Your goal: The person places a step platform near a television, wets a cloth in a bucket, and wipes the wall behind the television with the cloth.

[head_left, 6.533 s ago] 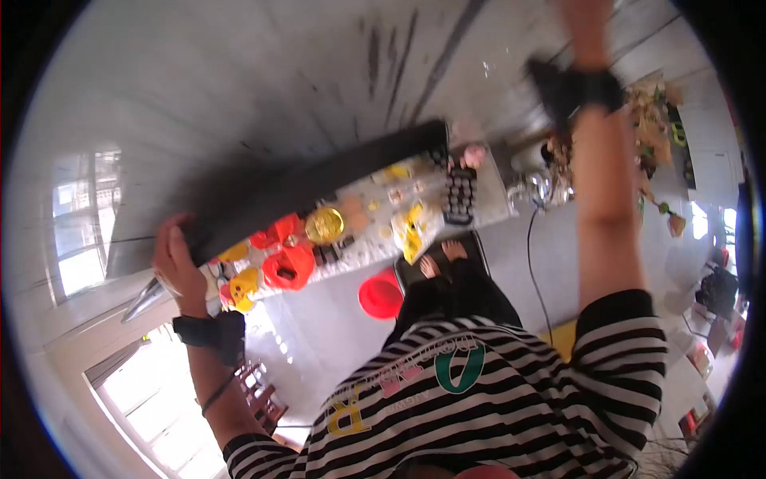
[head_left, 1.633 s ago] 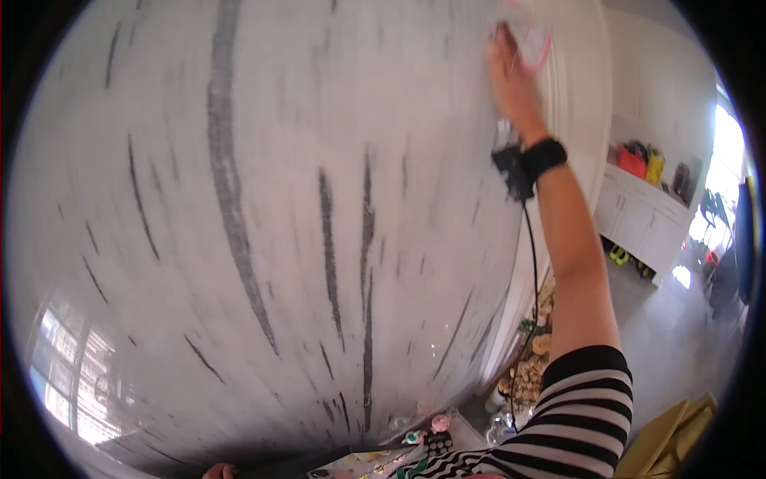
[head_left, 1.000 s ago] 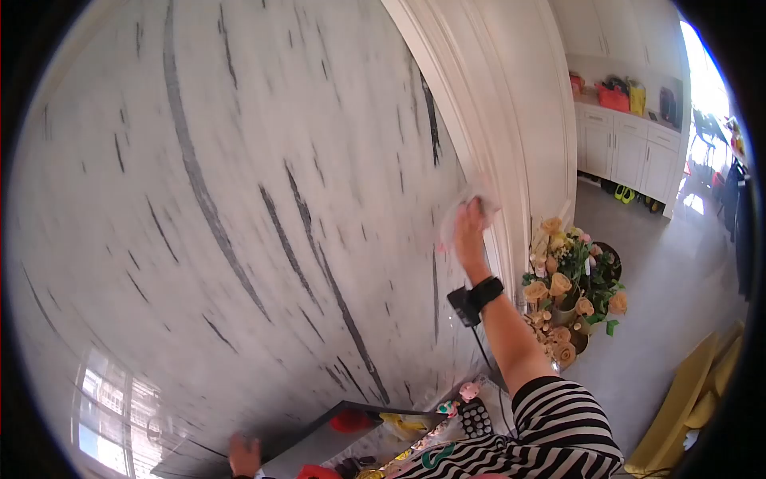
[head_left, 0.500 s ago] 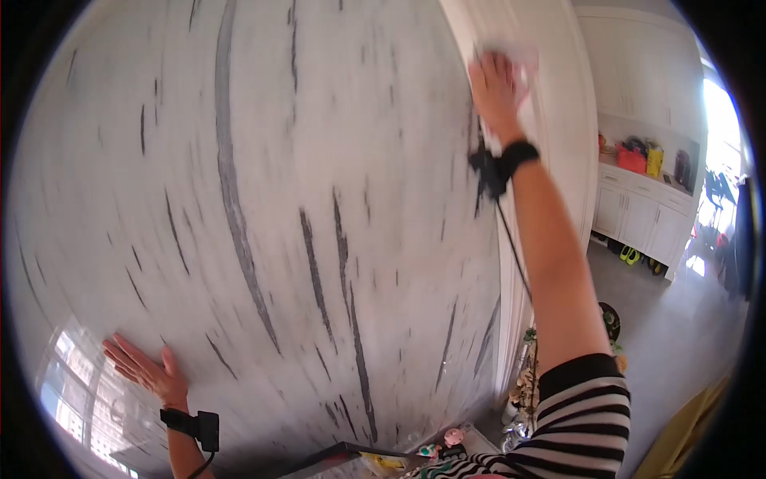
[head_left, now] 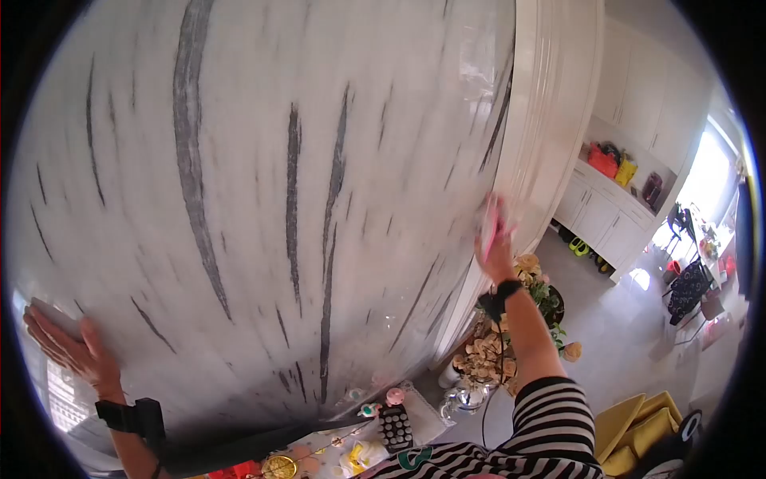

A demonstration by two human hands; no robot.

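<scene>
My left hand (head_left: 76,351) lies flat against the glossy marble-patterned wall panel (head_left: 255,199), its fingers stretched out, at the lower left. On the right, my right hand (head_left: 498,262) is closed around a pink and white cloth (head_left: 493,217), smeared by motion. The cloth is at the panel's right edge, where it meets the white door trim (head_left: 550,96). Black straps with small devices sit on both wrists, and a cable hangs from the right one.
Below the panel stands a surface with a pink figurine (head_left: 395,396), a black typewriter-like item (head_left: 395,427) and other small ornaments. Pale flowers (head_left: 487,359) rise beneath my right arm. White cabinets (head_left: 614,211) and a yellow chair (head_left: 638,431) are further right.
My right hand has come down along the trim with the cloth, from high up to about mid-height. My view has shifted, showing more floor and ornaments; my left hand stays flat on the panel.
</scene>
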